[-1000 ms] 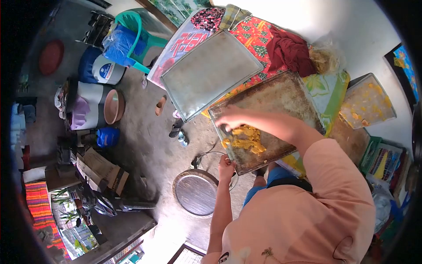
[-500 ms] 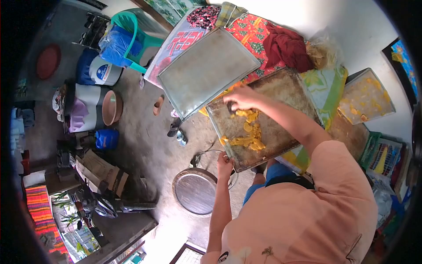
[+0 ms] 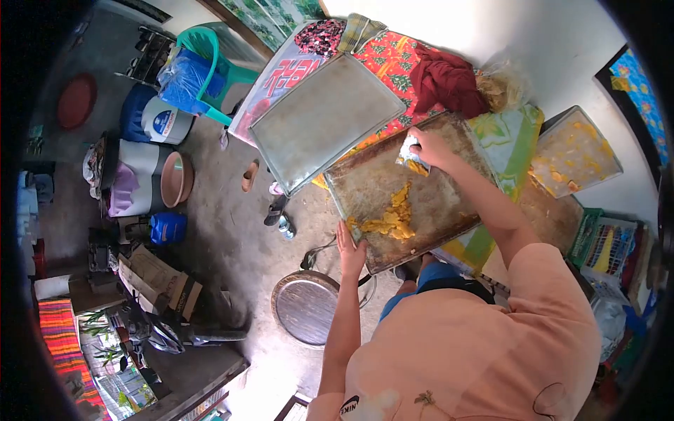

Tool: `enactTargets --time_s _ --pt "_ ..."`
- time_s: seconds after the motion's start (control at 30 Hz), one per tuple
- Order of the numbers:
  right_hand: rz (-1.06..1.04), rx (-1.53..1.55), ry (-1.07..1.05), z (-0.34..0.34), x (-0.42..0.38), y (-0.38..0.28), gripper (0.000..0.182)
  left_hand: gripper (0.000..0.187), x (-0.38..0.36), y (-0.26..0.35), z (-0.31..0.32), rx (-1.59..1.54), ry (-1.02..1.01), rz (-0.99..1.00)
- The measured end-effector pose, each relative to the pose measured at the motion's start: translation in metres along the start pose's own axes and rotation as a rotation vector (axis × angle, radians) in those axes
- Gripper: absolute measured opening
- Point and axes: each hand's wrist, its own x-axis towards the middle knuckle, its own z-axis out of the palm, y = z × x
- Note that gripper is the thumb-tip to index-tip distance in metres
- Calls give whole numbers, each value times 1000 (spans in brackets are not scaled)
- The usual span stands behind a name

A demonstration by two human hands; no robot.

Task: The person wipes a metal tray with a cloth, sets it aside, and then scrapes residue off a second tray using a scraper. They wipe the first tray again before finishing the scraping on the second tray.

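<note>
My right hand [image 3: 430, 149] is closed on a flat whitish scraper [image 3: 408, 153] over the far part of a worn brown tray [image 3: 449, 203]. Yellow stuff clings to the scraper's lower edge; its exact kind I cannot make out. On the tray, nearer its left side, lies a smeared heap of soft yellow mash [image 3: 394, 219]. With fingers stretched out and thumb apart, my left hand [image 3: 349, 247] rests against the tray's left edge near the front corner. Beyond it, a clean grey metal tray [image 3: 326, 123] overlaps the brown tray's far left edge.
A dark red cloth [image 3: 449, 84] and a plastic bag [image 3: 504, 84] lie behind the trays. At right stands another tray [image 3: 577, 151] with yellow pieces. A round wooden stool [image 3: 307, 309] is at lower left, a green chair [image 3: 217, 67] at upper left.
My right hand has moved away from the yellow heap to the right, with the scraper now showing. My left hand has shifted up the tray's edge and its fingers have straightened.
</note>
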Motion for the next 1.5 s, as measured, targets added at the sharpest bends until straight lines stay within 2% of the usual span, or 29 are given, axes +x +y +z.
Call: enactTargets --time_s 0.1,0.2,0.3,0.4,0.47,0.5,0.6,0.67,0.77,0.87,0.97,1.07,1.2,1.3,1.4,1.5 --pt "60 44 28 28 -22 6 43 80 2 -3 16 63 29 -22" --pt "56 82 -9 49 -52 -15 42 78 2 32 9 224 -44 -195" --pt "62 96 -84 61 -77 -38 44 78 3 40 14 295 -147 -164" --pt "115 142 -96 57 -95 -43 48 80 1 41 25 239 -170 -114" --pt "212 207 -98 52 -105 -37 49 80 -4 45 25 223 -52 -88" --pt "194 235 -65 53 -110 -30 48 80 -6 47 24 214 6 -75" --pt "164 334 19 54 -127 -4 48 82 -10 37 18 268 -54 -169" --pt "180 420 57 47 -144 1 48 81 -10 32 17 331 -91 -140" --pt "243 327 85 51 -164 17 48 79 -10 36 19 358 -160 -114" --pt "446 437 -47 48 -186 5 47 76 -13 41 30 370 -179 -83" --pt "262 257 198 81 -208 -11 44 74 -17 47 43 368 -192 -75" --pt "454 785 158 94 -205 -30 41 71 -18 61 48 329 -216 -67" --pt "462 739 153 77 -200 -55 40 71 -18 73 56 270 -268 -45" --pt "574 878 102 77 -193 -61 42 72 -16 78 59 206 -272 -35" --pt "550 972 90 99 -189 -45 52 73 -14 82 56 175 -283 -24" --pt "648 1362 -6 105 -193 -43 52 74 -13 87 49 155 -244 -36"
